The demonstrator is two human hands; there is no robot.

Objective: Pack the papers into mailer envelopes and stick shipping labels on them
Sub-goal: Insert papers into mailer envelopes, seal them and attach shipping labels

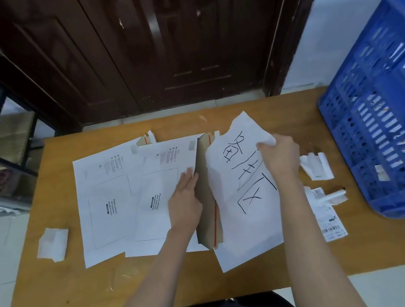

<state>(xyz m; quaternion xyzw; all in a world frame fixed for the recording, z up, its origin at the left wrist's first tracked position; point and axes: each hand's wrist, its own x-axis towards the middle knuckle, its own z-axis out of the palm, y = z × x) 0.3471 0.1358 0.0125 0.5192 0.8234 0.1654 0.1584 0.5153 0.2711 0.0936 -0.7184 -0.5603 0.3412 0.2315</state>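
Two white mailer envelopes lie side by side on the wooden table [85, 289]: one at the left [104, 207] and one in the middle [161, 199] with its brown inside and red strip showing at the open mouth. My left hand [184, 203] holds that mouth open at the upper layer's edge. My right hand [281, 154] grips the right edge of a white paper [240, 200] with large black handwriting, which lies against the open mouth. A shipping label [329, 218] with a barcode lies to the right.
A blue plastic crate [387, 112] stands at the table's right end. Crumpled paper backing [316, 165] and a white marker [335, 195] lie near it. A folded white piece [53, 244] sits at the left edge. A dark door is beyond the table.
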